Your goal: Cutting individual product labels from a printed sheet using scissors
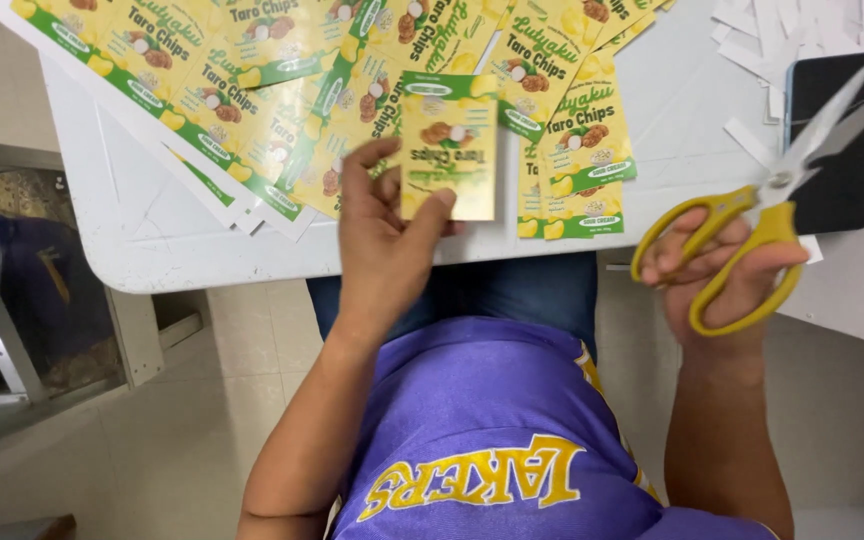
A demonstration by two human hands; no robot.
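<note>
Left hand [384, 250] fingers pinch 1 cut label [449, 160]; right hand [722, 265] grips open scissors [777, 190]. Judged: stacking it, then trimming another.

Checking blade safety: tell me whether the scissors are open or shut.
Open. The yellow-handled scissors in the right hand show two blades spread apart in a V above the phone.
</note>
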